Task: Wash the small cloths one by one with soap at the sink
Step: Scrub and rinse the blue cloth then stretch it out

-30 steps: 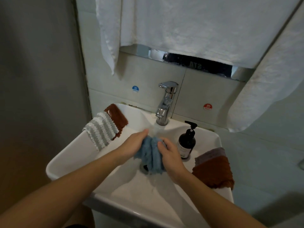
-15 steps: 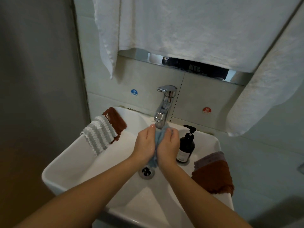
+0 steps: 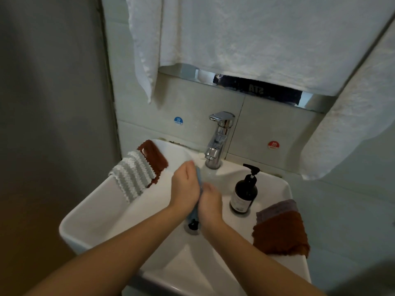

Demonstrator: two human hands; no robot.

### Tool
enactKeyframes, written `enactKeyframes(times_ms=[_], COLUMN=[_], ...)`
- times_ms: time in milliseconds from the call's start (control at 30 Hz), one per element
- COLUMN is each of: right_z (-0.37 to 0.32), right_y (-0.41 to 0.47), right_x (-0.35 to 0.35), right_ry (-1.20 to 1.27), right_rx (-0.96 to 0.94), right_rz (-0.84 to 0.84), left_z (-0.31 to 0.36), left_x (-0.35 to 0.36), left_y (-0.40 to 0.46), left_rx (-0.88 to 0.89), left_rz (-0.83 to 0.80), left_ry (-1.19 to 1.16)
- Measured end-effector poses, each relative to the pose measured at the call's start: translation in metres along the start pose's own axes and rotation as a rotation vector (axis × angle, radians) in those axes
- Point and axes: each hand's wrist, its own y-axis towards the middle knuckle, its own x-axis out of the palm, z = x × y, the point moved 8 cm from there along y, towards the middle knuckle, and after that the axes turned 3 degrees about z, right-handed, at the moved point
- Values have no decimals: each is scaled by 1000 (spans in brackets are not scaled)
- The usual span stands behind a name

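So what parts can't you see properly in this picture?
- Blue cloth, head view: mostly hidden between the left hand and right hand.
- Sink drain: partly covered by the cloth's hanging end.
- Soap bottle label: too small to read.
- Water from the faucet: too faint to tell if running.

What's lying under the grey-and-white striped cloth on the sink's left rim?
A brown cloth pokes out beneath the striped cloth, draped over the sink rim. Its covered part is hidden.
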Motion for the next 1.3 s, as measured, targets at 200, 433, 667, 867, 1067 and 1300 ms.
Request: enactKeyframes(times_ms=[200, 433, 667, 867, 1067, 1300], right_z=[-39, -26, -28, -52, -26, -61], right_y=[4, -7, 6, -12, 3, 3], right_x=[-21, -6, -13, -15, -10, -22], right_ry=[189, -12, -175, -20, -278, -137], right_rx=[-259, -276, -264, -494, -340, -543], right_rz=[125, -76, 33, 12, -41, 100], left_z=[-17, -4, 9, -7, 3, 1], left_x=[23, -1, 13, 10, 7, 22], left_y=[-19, 4, -11, -6, -5, -19], left_rx=[-125, 29, 66, -22, 55, -17], left_rz=[-251, -4, -157, -122, -58, -238], left_ry=[-6, 73, -38, 110, 10, -86])
